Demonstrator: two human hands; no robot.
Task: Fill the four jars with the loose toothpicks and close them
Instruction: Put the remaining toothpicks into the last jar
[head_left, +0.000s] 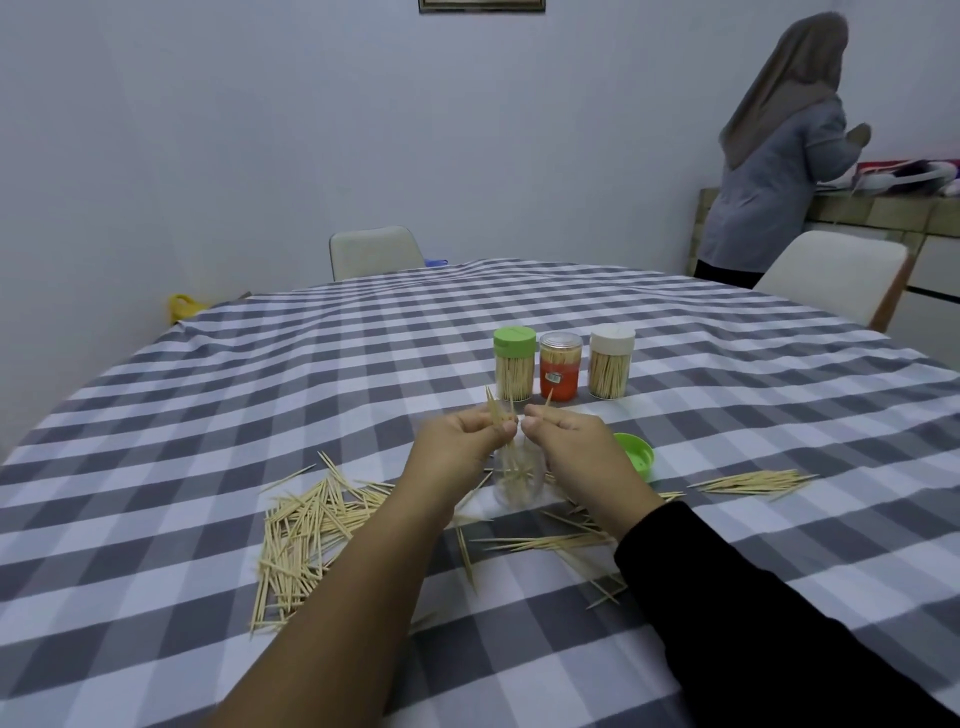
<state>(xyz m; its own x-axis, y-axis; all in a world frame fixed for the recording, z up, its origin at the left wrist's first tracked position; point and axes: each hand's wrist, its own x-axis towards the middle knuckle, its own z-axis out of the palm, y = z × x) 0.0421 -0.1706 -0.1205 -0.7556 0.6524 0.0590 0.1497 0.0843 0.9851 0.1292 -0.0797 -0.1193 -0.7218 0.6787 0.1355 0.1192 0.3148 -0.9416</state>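
Observation:
Three closed jars full of toothpicks stand in a row: a green-lidded jar (514, 366), an orange jar with a clear lid (560, 366) and a white-lidded jar (611, 361). Nearer me an open clear jar (517, 478) with a few toothpicks stands between my wrists. Its green lid (635, 453) lies upside down to its right. My left hand (460, 434) pinches a small bundle of toothpicks (497, 410) above the open jar. Beside it my right hand (563, 431) pinches one or two toothpicks. Loose toothpicks lie in a big pile (306, 525) at left, with more under my right arm (550, 541) and at right (753, 480).
The table wears a grey-and-white checked cloth (260, 374). Two white chairs (375, 252) (836, 270) stand at its far side. A person (779, 150) stands at a counter at the back right, facing away. A yellow bag (184, 306) sits by the far left edge.

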